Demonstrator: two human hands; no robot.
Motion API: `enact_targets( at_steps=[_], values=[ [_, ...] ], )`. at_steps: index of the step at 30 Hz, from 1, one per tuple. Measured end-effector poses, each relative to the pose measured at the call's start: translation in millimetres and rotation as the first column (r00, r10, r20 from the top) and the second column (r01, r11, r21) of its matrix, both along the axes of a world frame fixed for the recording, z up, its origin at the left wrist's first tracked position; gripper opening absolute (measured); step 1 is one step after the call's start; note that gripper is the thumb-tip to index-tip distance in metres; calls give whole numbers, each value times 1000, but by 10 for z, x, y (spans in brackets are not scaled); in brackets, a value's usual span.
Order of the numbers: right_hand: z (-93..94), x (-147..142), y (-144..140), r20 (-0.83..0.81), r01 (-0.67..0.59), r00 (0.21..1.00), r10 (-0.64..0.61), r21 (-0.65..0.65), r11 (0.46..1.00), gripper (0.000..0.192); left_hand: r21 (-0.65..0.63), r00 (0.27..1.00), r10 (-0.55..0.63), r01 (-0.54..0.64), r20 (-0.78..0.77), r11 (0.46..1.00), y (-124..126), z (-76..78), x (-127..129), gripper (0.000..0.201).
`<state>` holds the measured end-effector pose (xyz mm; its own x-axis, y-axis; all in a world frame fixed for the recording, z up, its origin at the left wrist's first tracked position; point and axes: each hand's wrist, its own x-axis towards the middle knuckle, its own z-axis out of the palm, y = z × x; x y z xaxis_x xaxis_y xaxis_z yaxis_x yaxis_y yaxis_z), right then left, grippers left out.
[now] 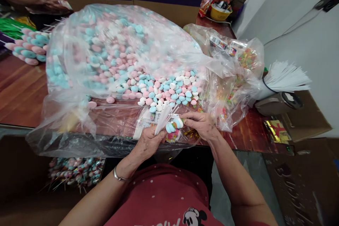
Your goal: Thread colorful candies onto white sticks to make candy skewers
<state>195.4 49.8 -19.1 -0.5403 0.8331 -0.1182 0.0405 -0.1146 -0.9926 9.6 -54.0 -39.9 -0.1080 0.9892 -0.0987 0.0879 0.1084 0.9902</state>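
Note:
My left hand (153, 142), with a bangle on its wrist, is closed around a bundle of thin white sticks (166, 116) that fan upward. Just beside its fingertips is a short row of blue and white marshmallows (174, 125) with small coloured pieces between them. My right hand (200, 124) pinches at the right end of this row; exactly what lies between its fingertips is partly hidden. Right behind both hands, pink, blue and white marshmallows (169, 90) spill from the mouth of a large clear plastic bag (169, 39). Under the hands lies a printed wrapper (140, 123).
To the right are a bag of colourful gummies (247, 58), a container of white sticks (286, 77) and a metal cup (278, 104). Finished marshmallow skewers (31, 47) lie at left. A box of skewers (76, 171) stands below the table edge. Another person's hands (46, 0) show upper left.

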Motion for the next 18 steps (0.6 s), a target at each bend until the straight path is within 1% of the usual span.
enact_targets(
  at_steps=[3, 6, 9, 13, 18],
  values=[
    [28, -11, -12, 6, -11, 1000, 11, 42, 999, 28, -8, 1000, -9, 9, 2, 1000, 0, -6, -4, 40],
    [55, -30, -9, -17, -38, 999, 38, 34, 999, 33, -17, 1000, -7, 8, 10, 1000, -8, -26, -5, 41],
    [81, -38, 18, -6, -75, 997, 76, 76, 994, 27, -50, 999, 2, 0, 42, 999, -16, -41, 1, 40],
    [143, -21, 47, 82, -115, 991, 101, 182, 977, 20, -98, 999, 2, 3, 51, 995, -25, -19, 11, 37],
    [239, 9, -5, 146, -123, 985, 94, 206, 971, 14, -121, 999, -10, 15, 39, 993, -48, -16, -12, 38]
  ],
)
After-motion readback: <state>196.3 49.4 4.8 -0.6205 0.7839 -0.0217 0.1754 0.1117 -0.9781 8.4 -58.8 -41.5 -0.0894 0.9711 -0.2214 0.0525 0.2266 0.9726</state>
